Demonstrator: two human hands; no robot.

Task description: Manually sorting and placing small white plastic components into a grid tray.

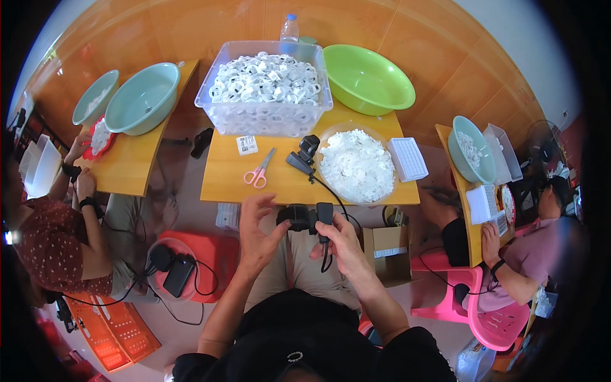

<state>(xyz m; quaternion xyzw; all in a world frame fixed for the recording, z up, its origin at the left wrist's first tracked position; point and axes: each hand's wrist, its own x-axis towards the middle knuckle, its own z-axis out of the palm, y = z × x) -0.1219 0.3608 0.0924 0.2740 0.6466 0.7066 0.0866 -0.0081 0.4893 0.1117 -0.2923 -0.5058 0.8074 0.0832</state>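
Above my lap, my right hand (345,243) grips a small black box-shaped device (324,215) with a black cable hanging from it. A curled black strap (294,218) is joined to the device's left side. My left hand (258,239) is beside the strap, fingers curved but apart, and its thumb tip lies against or very near the strap's edge; I cannot tell which. On the table just beyond sits a similar black strapped device (307,153), its cable running down off the edge. Pink-handled scissors (258,175) lie to its left.
A clear bin of white ring-shaped parts (267,118) and a green basin (369,83) stand at the back of the table (223,184). A bowl of white pieces (356,167) sits nearer, beside a white rack (408,159). People work at tables on both sides. A red stool (223,254) stands at left.
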